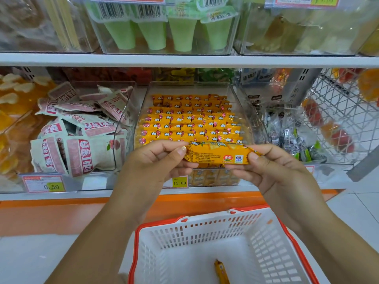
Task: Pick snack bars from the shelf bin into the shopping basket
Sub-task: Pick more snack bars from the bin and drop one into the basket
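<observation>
Right below the person's forearms sits the white shopping basket (pixel 205 236) with its red rim, and down in it lies one yellow bar (pixel 221 272), partly cut off by the bottom edge of the view. So I'd say one bar is in, and a second is on its way.

That second snack bar (pixel 217 154) is held up between the two hands, lengthwise, its printed back turned toward the person. The left hand (pixel 155 160) pinches the left end of the wrapper between thumb and forefinger; the right hand (pixel 272 169) pinches the right end the same way, with the other fingers curled loosely under. It looks like the label is being read or the wrapper checked, though that is only my guess.

Just beyond the hands is the clear shelf bin (pixel 244 111), packed with rows of the same yellow bars (pixel 188 121), plenty left to take. A price tag (pixel 179 182) shows just under the left hand's fingers. Off to the left of the left hand is a bin of pink-and-white packets (pixel 82 136); to the right of the right hand, dark wrapped sweets (pixel 287 132).

What's left, as I judge it: lower this bar down into the basket beneath the hands, then go back to the bin for more. How many are wanted I can't tell.
</observation>
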`<state>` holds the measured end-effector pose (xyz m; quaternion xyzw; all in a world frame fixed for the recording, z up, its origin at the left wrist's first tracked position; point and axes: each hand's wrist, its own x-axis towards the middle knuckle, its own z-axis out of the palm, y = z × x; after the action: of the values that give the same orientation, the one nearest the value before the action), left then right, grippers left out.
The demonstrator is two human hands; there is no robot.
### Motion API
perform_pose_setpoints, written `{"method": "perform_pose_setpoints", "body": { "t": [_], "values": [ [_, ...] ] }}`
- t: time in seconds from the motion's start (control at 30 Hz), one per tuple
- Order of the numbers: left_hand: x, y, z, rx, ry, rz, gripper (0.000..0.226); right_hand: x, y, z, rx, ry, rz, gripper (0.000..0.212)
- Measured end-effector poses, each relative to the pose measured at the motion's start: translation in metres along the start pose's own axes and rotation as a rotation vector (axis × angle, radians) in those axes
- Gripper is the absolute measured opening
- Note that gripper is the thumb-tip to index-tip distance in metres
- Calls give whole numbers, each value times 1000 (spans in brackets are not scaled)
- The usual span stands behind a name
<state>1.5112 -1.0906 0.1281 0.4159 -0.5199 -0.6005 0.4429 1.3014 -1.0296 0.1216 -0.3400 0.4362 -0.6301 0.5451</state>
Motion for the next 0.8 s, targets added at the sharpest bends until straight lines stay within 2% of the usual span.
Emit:
{"method": "perform_pose_setpoints", "body": {
  "t": [0.2,0.33,0.43,0.5,0.57,0.67,0.73,0.8],
  "values": [
    [-1,1,-3,6,-31,-15,24,2,0,-1,23,-11,47,42],
    [-2,3,-7,4,-83,-14,35,1,0,-1,25,-41,57,38],
    [0,2,-5,30,-41,30,28,1,1,1,-24,-26,35,35],
    [0,1,-4,45,-1,41,30,0,0,3,-63,-20,9,24],
    [1,0,-5,72,21,39,25,0,-1,2,-73,-45,-2,4],
    [2,-3,-4,90,10,29,8,1,3,-2,-23,-78,-2,9],
    [2,-3,-2,97,18,36,13,1,4,-3,26,-83,12,16],
    [2,-2,0,103,28,43,16,2,4,-2,34,-64,17,16]
  ]
}}
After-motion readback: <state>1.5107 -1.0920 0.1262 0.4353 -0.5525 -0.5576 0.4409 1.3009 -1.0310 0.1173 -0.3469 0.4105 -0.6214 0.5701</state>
